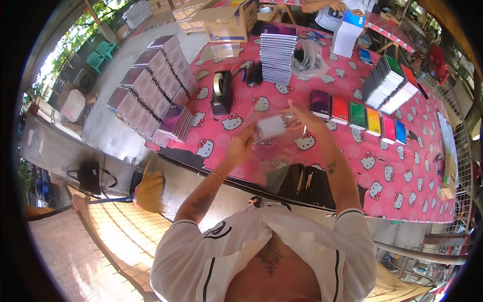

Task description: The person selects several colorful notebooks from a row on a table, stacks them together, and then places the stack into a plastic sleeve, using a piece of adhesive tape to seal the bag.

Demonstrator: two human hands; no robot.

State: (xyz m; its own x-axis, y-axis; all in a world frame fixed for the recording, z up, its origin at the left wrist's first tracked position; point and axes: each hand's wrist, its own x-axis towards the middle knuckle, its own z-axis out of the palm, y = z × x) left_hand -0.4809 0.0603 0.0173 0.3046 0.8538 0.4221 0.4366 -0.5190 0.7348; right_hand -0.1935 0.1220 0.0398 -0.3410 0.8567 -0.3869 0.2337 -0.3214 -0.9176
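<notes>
Over the near middle of the table I hold a white notebook-sized block in clear plastic (272, 127); it is blurred, and its cover does not show. My left hand (242, 143) is closed on its left end. At the other end, my right hand (305, 120) grips the plastic with its lower fingers, while one finger points up. Just right of it, a row of small spiral notebooks lies fanned out, from a purple notebook (320, 103) through a green notebook (357, 115) to a blue notebook (400, 132). A black tape dispenser (221, 93) stands beyond my left hand.
A pink patterned cloth (387, 173) covers the table. Tall notebook stacks stand at left (156, 80), far middle (277, 55) and right (385, 83). Behind is a cardboard box (229, 22). Across the table, a person's hands (338, 6) touch a white stack (346, 38). A broom (151, 191) leans at lower left.
</notes>
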